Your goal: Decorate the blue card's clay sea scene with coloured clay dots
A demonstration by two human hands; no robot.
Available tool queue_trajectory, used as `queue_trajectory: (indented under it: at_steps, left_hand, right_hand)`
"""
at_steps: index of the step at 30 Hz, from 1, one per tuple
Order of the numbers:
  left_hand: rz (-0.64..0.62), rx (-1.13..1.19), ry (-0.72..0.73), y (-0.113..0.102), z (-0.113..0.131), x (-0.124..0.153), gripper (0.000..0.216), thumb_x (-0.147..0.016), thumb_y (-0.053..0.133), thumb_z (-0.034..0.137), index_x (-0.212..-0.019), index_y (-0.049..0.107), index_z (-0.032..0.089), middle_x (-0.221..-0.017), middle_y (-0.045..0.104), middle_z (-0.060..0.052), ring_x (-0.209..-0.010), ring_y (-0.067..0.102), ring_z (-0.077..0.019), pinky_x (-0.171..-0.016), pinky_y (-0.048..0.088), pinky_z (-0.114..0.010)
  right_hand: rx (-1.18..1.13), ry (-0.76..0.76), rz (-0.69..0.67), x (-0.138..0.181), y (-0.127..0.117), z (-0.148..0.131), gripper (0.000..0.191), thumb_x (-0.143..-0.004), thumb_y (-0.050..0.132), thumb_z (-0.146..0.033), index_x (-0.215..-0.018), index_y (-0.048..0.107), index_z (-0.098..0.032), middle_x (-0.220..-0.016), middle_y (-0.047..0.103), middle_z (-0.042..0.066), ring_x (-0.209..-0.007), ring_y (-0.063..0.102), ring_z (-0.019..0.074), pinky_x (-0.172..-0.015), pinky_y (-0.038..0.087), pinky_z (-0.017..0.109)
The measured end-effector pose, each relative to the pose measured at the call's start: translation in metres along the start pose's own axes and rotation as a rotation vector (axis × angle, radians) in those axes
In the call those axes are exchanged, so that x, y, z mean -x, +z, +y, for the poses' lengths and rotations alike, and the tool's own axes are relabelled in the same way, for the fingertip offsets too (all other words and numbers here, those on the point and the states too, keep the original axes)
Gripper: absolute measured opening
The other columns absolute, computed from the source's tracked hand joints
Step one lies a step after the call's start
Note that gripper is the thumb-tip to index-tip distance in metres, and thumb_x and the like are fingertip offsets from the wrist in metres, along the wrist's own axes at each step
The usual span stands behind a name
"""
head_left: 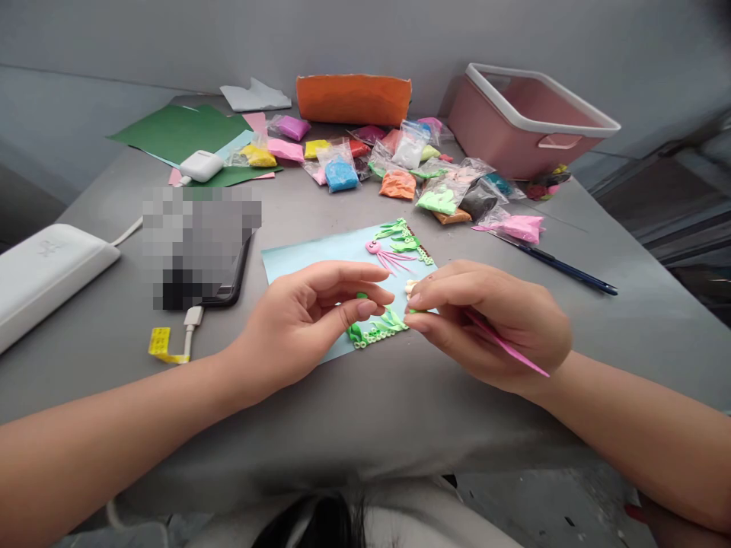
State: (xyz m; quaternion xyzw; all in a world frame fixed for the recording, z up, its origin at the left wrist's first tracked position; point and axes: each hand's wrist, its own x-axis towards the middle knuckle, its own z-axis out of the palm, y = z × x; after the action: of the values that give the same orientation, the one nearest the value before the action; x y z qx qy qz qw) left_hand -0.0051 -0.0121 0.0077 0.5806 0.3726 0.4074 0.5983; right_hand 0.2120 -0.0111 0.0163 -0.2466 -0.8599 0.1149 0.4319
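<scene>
My left hand [311,312] is closed in a pinch, with a bit of green clay [362,295] showing between its fingers. Close to its right, my right hand [491,323] pinches another small green piece between thumb and fingertips. A pink pointed clay tool [517,354] is tucked in the right palm, its tip sticking out toward the wrist. Beneath both hands lies a light blue sheet [297,259]. It carries a pink clay octopus [374,247], green clay seaweed [406,245] and small pale rings along its edge. The hands hide part of the sheet.
Bagged coloured clay, such as a blue packet [341,173], is spread across the back. A pink basket [514,125] stands back right, near a dark blue pen-like tool [563,266]. To the left are a phone [245,259], a white power bank [54,278] and an earphone case [201,165].
</scene>
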Motion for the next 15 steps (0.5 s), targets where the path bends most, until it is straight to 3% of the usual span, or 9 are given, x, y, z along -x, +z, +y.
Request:
queue_trajectory:
  at_steps: [3, 6, 9, 15]
  left_hand:
    - [-0.006, 0.011, 0.007, -0.0009, 0.0010, 0.0004, 0.016, -0.091, 0.073, 0.033, -0.102, 0.075, 0.021, -0.089, 0.081, -0.003, -0.083, 0.076, -0.0171, -0.079, 0.063, -0.029]
    - [-0.024, -0.030, 0.038, -0.0018, 0.0039, 0.0003, 0.026, -0.093, 0.069, 0.043, -0.085, 0.073, 0.019, -0.070, 0.074, -0.002, -0.065, 0.069, -0.0141, -0.065, 0.060, -0.026]
    - [-0.025, -0.030, 0.055, -0.0017, 0.0051, -0.0004, 0.028, -0.087, 0.077, 0.042, -0.076, 0.069, 0.018, -0.063, 0.067, 0.000, -0.057, 0.060, -0.0108, -0.057, 0.055, -0.023]
    - [-0.077, 0.110, -0.076, 0.0002, 0.0012, 0.0001, 0.024, -0.085, 0.080, 0.033, -0.099, 0.064, 0.022, -0.077, 0.077, 0.001, -0.072, 0.072, -0.0131, -0.073, 0.060, -0.025]
  right_hand:
    - [0.036, -0.019, 0.006, -0.0004, 0.0009, 0.0003, 0.017, -0.090, 0.067, -0.006, -0.097, 0.062, -0.022, -0.080, 0.073, 0.001, -0.066, 0.066, 0.0098, -0.061, 0.057, 0.021]
    - [0.057, -0.025, -0.016, -0.0001, 0.0019, 0.0004, 0.014, -0.094, 0.061, -0.008, -0.100, 0.063, -0.021, -0.079, 0.072, 0.001, -0.067, 0.067, 0.0106, -0.062, 0.058, 0.022]
    - [0.052, -0.042, -0.032, 0.0001, 0.0023, -0.0008, 0.009, -0.096, 0.061, -0.010, -0.099, 0.065, -0.018, -0.075, 0.070, 0.002, -0.065, 0.066, 0.0099, -0.062, 0.057, 0.020]
    - [0.144, -0.123, 0.004, 0.0008, 0.0037, -0.0033, 0.017, -0.087, 0.074, -0.006, -0.099, 0.070, -0.018, -0.080, 0.070, 0.003, -0.066, 0.066, 0.0098, -0.063, 0.059, 0.019]
